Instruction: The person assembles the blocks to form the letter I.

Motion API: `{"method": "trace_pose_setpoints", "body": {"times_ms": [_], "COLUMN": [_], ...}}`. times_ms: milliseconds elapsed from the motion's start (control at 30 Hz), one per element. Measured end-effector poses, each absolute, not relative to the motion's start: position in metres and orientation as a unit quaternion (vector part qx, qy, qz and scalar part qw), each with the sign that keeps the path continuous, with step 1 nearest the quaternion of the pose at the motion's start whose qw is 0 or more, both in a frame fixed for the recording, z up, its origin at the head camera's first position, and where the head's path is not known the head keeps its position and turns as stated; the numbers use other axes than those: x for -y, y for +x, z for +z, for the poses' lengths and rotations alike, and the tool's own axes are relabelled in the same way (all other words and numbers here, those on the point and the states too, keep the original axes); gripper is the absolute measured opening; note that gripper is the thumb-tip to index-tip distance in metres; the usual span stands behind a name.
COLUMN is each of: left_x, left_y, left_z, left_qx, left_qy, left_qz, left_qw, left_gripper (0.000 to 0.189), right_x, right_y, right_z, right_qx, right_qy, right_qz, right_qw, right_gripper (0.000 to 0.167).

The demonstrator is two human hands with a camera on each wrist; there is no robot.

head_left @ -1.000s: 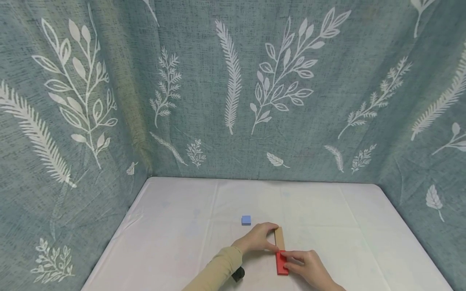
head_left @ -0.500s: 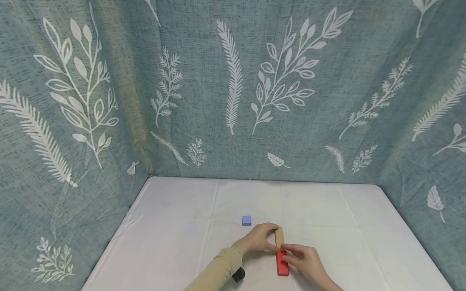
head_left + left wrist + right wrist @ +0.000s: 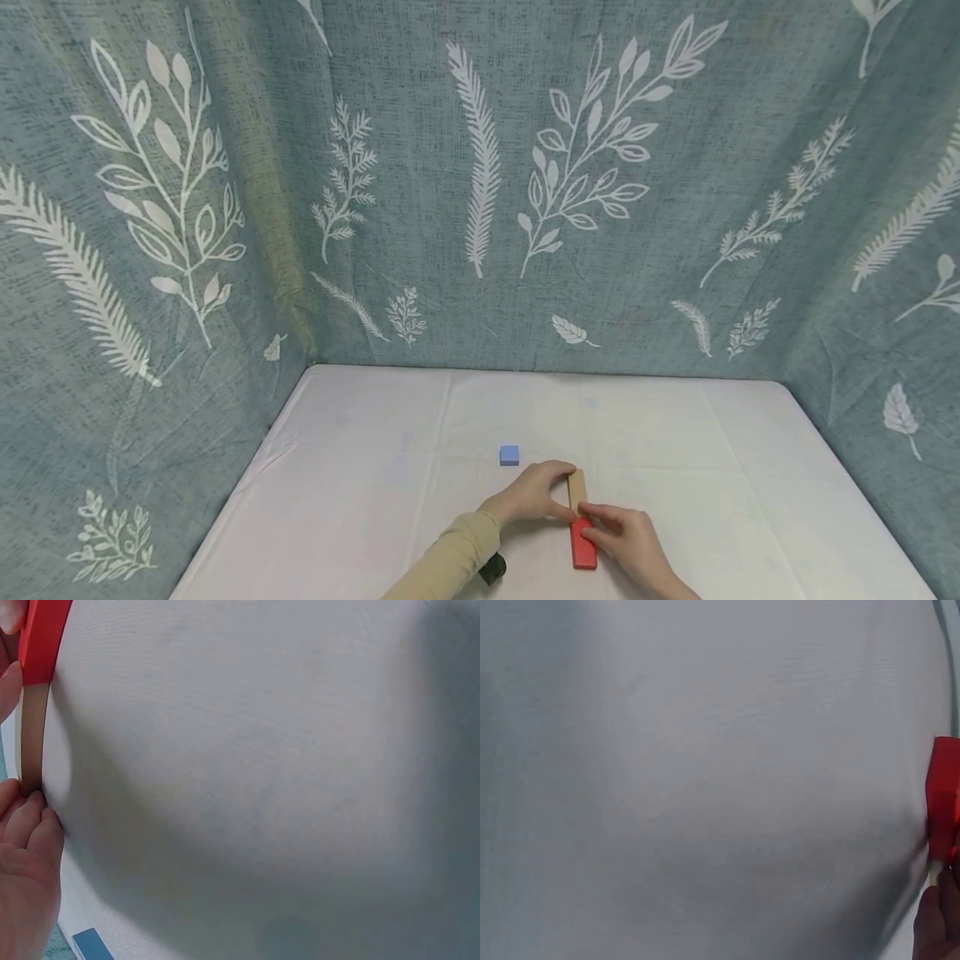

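Note:
In the head view, a tan wooden block lies end to end with a red block on the white cloth. My left hand grips the tan block, fingertips round its far end and thumb at the end by the red one. Curled over from the right, my right hand holds the red block near the joint, index fingertip at the seam and thumb on the red top. The left wrist view shows the tan block butted against the red block. Only part of the red block enters the right wrist view.
A small blue block lies beyond my left hand. Beside the left sleeve is a small black object at the wrist. White cloth covers the table, and a patterned green curtain stands behind it.
My right fingers have shifted from the red block's right side forward to the seam, with the thumb now over its top. The left hand and both blocks stay essentially where they were.

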State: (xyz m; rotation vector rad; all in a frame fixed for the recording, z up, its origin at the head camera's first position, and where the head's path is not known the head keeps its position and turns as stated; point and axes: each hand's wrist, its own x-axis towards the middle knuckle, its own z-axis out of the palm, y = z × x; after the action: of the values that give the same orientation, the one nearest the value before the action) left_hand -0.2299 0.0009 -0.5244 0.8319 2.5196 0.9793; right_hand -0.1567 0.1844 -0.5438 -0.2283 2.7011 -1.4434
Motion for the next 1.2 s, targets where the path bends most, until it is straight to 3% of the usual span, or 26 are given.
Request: {"method": "trace_pose_setpoints", "body": {"times_ms": [867, 1200], "left_x": [-0.002, 0.003], "left_y": [-0.224, -0.226], "left_z": [-0.525, -0.508], "left_qx": [-0.888, -0.885], "left_qy": [0.293, 0.297], "left_qz": [0.336, 0.344], "left_qw": [0.117, 0.107], "left_gripper": [0.068, 0.066], "right_x": [-0.185, -0.186], "right_y": [-0.158, -0.157], "right_z": [-0.545, -0.546], "right_qx": [-0.892, -0.892], "right_qy": [-0.125, -0.136], "right_qz": [-0.434, -0.431], "right_qw": [-0.005, -0.01], "right_gripper": [0.034, 0.033]}}
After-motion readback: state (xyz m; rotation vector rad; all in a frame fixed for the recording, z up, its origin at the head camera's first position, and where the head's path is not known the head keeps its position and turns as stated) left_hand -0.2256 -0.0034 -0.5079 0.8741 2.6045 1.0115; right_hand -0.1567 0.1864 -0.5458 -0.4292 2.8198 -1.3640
